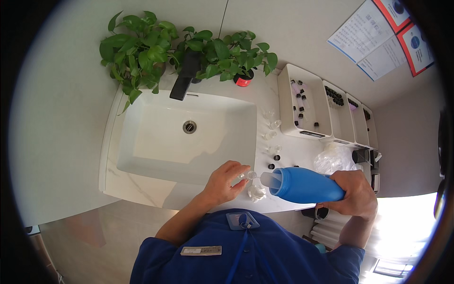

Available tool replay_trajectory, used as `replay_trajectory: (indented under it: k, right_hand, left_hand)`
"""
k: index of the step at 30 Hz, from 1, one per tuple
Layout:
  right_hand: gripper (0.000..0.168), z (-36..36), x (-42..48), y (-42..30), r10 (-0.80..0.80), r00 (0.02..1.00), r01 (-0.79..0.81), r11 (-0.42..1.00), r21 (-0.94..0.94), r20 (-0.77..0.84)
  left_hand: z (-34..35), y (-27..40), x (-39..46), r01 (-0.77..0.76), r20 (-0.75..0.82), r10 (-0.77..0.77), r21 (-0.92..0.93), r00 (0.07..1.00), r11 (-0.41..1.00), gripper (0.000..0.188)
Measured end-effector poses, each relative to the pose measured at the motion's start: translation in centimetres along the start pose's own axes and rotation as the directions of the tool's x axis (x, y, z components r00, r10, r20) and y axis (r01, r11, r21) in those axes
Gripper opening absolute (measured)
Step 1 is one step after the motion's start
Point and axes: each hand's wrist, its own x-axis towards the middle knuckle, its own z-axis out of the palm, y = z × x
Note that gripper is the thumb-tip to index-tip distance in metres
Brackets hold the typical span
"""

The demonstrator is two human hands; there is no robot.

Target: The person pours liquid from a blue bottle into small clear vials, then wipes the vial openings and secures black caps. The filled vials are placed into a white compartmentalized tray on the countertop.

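My left hand [223, 183] holds a small clear glass vial [247, 175] between thumb and fingers, over the counter beside the sink. My right hand [354, 193] grips the base of a blue plastic bottle [306, 185], tilted towards the left. A translucent funnel or spout [271, 180] sits at the bottle's mouth, its narrow tip close to the vial; whether they touch is unclear. Below the vial lies a crumpled white tissue [256, 192]. Several clear vials [275, 149] stand in a row beyond, with loose black caps [277, 157] near them.
A white sink [189, 156] with a black faucet [184, 76] lies to the left. Leafy potted plants [142, 53] line the wall. White bins [305, 133] at the right hold black-capped vials, beside a clear plastic bag [333, 159]. A black tin [244, 78] stands behind the sink.
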Motion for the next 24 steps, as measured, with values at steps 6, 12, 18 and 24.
replay_trajectory:
  k: [6, 12, 18, 24]
  right_hand:
    - [0.044, 0.18, -0.3, 0.24, 0.017, 1.0, -0.017, 1.0, 0.003, -0.003]
    - [0.045, -0.1, -0.26, 0.02, 0.019, 1.0, -0.019, 1.0, -0.02, 0.014]
    - [0.047, -0.17, -0.29, -0.1, 0.027, 1.0, -0.027, 0.999, -0.02, 0.015]
    - [0.048, -0.03, -0.38, 0.16, 0.001, 1.0, -0.001, 1.0, -0.031, 0.0]
  left_hand:
    - [0.09, -0.03, -0.04, 0.005, 0.003, -0.005, 0.0, 1.0, 1.0, 0.04]
    - [0.15, -0.12, -0.05, -0.009, -0.002, 0.009, 0.002, 1.0, 1.0, 0.04]
    - [0.14, -0.07, -0.08, -0.001, 0.004, 0.001, 0.006, 1.0, 1.0, 0.04]
    - [0.12, -0.01, -0.03, -0.01, 0.001, 0.01, 0.002, 1.0, 1.0, 0.04]
